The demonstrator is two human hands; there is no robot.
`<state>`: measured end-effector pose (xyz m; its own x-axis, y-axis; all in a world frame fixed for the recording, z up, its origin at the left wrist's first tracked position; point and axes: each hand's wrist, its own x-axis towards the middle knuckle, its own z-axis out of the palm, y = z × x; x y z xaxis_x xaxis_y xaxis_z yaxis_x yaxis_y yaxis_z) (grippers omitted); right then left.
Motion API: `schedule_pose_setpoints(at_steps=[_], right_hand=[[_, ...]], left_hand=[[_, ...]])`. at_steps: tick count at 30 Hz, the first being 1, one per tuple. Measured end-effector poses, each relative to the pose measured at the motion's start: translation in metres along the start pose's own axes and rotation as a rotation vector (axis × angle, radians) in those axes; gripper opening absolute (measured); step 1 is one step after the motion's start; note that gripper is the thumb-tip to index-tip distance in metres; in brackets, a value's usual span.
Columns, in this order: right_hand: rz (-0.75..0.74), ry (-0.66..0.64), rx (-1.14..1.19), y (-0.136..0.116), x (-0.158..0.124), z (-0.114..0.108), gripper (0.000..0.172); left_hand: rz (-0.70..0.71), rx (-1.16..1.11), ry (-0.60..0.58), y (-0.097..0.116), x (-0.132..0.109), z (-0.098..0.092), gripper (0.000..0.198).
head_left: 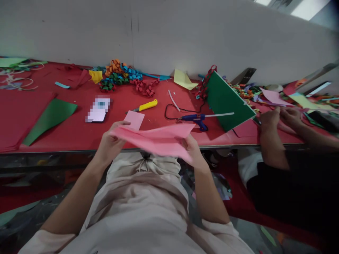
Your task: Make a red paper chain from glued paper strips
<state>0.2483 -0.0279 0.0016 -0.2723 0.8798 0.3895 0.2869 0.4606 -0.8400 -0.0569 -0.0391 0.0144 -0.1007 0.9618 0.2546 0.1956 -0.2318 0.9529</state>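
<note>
A pink sheet of paper (159, 138), creased and slightly blurred, is stretched between my hands above the table's front edge. My left hand (112, 143) is closed on its left end. At the right end my right hand (192, 150) grips it, with the fingers partly behind the paper. A small pink piece (135, 120) lies flat just beyond my left hand. Behind it is a yellow cutter knife (147, 104). A blue glue gun (194, 118) with a clear stick lies beyond my right hand.
On the red table (122, 135) are a phone (99, 110), green paper (50, 120), and paper chains (116, 76) by the wall. A green board (227, 102) leans at the right. Beside it, another person's hands (280, 118) work among paper scraps.
</note>
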Motion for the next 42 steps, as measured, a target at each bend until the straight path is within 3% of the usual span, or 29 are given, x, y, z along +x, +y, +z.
schedule_pose_setpoints(at_steps=[2, 4, 8, 11, 15, 21, 27, 30, 34, 36, 39, 42], right_hand=[[0.111, 0.154, 0.088, 0.001, 0.004, 0.009, 0.042], [0.224, 0.22, 0.164, 0.0, 0.009, 0.014, 0.037], [0.311, 0.216, 0.244, 0.0, 0.015, 0.017, 0.034], [0.322, 0.176, 0.273, 0.0, 0.017, 0.018, 0.037], [0.316, 0.055, 0.299, -0.004, 0.018, 0.019, 0.053], [0.345, 0.238, 0.283, -0.008, 0.028, 0.02, 0.044], [0.274, 0.123, 0.323, -0.009, 0.025, 0.009, 0.049], [0.243, 0.045, 0.248, -0.011, 0.021, 0.001, 0.061], [0.219, -0.05, 0.222, -0.014, 0.021, -0.003, 0.07], [0.194, -0.067, 0.24, -0.016, 0.022, -0.002, 0.061], [0.199, -0.027, 0.202, -0.02, 0.024, 0.001, 0.041], [0.208, 0.04, 0.154, -0.02, 0.025, 0.002, 0.032]], left_hand=[[-0.006, 0.073, 0.066, -0.004, -0.001, 0.003, 0.04], [-0.096, 0.042, 0.093, -0.008, -0.004, 0.003, 0.043], [-0.245, -0.091, 0.053, -0.008, -0.007, 0.0, 0.056], [-0.233, -0.121, 0.039, -0.005, -0.003, -0.002, 0.065], [-0.181, -0.034, 0.121, -0.007, 0.001, -0.001, 0.058], [-0.147, 0.036, 0.169, -0.008, -0.001, 0.003, 0.052], [-0.218, -0.129, 0.085, -0.006, 0.0, 0.002, 0.056], [-0.172, -0.093, 0.049, -0.002, 0.001, -0.001, 0.061], [-0.061, -0.011, -0.023, 0.005, 0.0, -0.008, 0.086], [-0.018, 0.046, -0.02, 0.008, -0.001, -0.011, 0.074], [0.047, 0.208, 0.041, 0.011, -0.003, -0.014, 0.04], [0.099, 0.251, 0.057, 0.012, -0.002, -0.015, 0.028]])
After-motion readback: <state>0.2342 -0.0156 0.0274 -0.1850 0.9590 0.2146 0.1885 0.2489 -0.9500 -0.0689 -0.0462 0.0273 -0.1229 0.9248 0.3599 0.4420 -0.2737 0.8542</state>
